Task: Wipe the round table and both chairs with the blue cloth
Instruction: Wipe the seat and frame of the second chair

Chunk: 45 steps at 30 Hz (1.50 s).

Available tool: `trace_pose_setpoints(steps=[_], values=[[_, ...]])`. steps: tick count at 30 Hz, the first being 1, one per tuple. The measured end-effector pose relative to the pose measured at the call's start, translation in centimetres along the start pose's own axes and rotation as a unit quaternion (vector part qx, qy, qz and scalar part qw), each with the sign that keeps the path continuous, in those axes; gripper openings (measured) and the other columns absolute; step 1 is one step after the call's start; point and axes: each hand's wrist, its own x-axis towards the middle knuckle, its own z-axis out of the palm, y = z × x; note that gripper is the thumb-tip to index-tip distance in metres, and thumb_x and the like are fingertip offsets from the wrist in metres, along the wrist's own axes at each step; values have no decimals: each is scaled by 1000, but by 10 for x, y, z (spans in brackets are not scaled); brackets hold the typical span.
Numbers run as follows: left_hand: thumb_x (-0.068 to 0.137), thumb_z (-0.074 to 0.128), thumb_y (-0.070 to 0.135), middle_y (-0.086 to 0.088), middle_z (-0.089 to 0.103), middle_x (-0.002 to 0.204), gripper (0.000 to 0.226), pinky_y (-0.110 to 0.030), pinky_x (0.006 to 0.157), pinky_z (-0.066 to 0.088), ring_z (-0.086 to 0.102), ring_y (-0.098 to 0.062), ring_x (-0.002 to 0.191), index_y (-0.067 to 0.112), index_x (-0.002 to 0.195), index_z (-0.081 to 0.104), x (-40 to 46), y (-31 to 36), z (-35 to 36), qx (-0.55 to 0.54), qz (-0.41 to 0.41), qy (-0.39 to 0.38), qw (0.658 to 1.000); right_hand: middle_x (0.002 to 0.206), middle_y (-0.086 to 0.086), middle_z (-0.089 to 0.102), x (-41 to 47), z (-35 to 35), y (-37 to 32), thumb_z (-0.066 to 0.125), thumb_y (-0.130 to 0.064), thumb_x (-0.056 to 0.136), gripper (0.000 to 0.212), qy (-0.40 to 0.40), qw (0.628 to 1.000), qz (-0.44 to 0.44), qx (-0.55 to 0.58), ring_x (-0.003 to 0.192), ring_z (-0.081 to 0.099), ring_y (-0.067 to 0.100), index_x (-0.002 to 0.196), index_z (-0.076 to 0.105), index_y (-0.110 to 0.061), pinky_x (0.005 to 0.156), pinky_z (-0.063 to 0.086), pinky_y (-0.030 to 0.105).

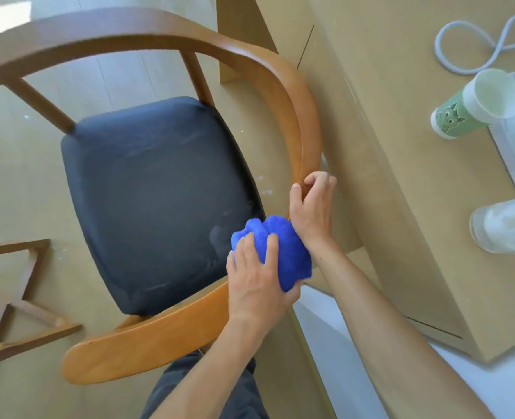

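A wooden armchair [268, 71] with a curved backrest rail and a black padded seat [156, 195] fills the middle of the view. My left hand [256, 279] grips a bunched blue cloth [283, 246] and presses it on the curved rail near the seat's right edge. My right hand [313, 204] is closed around the same rail just above the cloth, wrist touching the cloth. The round table is not in view.
A light wooden cabinet [401, 176] stands right of the chair, with a green paper cup [461, 110], a clear cup [504, 228] and a white cable [473, 46] nearby. A wooden frame [17, 300] lies on the floor at left. My dark trousers show below.
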Motion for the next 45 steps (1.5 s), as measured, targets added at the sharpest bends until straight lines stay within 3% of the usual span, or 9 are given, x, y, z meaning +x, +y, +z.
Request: trace_pose_setpoints(steps=[6,12,19,22,27,32,37,41,45], values=[[59,69,61,-22,51,125,83,-56,94,46,49,-39,115,15,125,49,-24,-24,0,37,10,16,999,145,21,36,64,7,-27,54,-14,92,55,7,994,-101,-28,135,35,30,143,35,-1,109,29,31],[58,69,58,-22,56,118,77,-55,89,48,55,-40,107,12,119,58,-1,1,8,28,-32,5,999,146,11,40,67,12,-24,39,-24,99,53,59,991,-111,-44,132,41,19,150,31,-12,90,34,15],[77,51,72,-14,40,138,87,-41,93,42,42,-32,123,14,139,36,98,60,18,-95,-190,-40,976,149,-17,22,70,-7,-20,30,-23,96,58,-102,985,-57,124,129,16,-25,153,19,-22,101,15,-3],[79,52,68,-10,35,142,84,-41,95,42,38,-28,124,17,142,30,108,61,21,-190,-212,-18,958,149,-26,22,66,-22,-18,27,-23,97,54,-148,973,-28,175,137,19,-16,151,23,-28,106,17,2],[91,42,59,-4,18,154,70,-42,113,26,21,-22,139,27,149,19,150,62,-1,-444,-272,-62,852,145,0,38,24,-34,-11,28,-32,95,52,1,997,-32,70,130,37,8,135,53,-11,111,28,25],[94,20,61,-1,17,158,48,-44,117,15,15,-22,144,43,134,41,173,48,-37,-503,-319,-144,790,145,24,41,10,-31,-26,46,-31,92,53,80,971,-107,-196,129,43,39,132,54,3,104,34,47],[92,23,68,1,22,158,71,-45,117,21,24,-19,143,26,150,28,180,40,-52,-538,-320,-175,760,136,27,50,7,-19,-42,54,-20,93,46,40,960,-98,-259,118,55,43,134,52,2,96,47,48],[95,26,61,12,50,124,38,-24,85,36,49,0,101,40,92,58,184,37,-62,-560,-263,-172,767,148,24,36,17,-5,-50,68,-43,85,86,-18,959,-12,-281,131,43,37,148,28,-3,103,42,44],[96,38,51,32,59,71,30,-15,61,32,54,16,65,39,77,58,194,26,-74,-546,-221,-163,792,134,23,51,36,1,-55,70,-40,84,74,44,967,-34,-247,116,55,38,140,43,-1,91,49,45]])
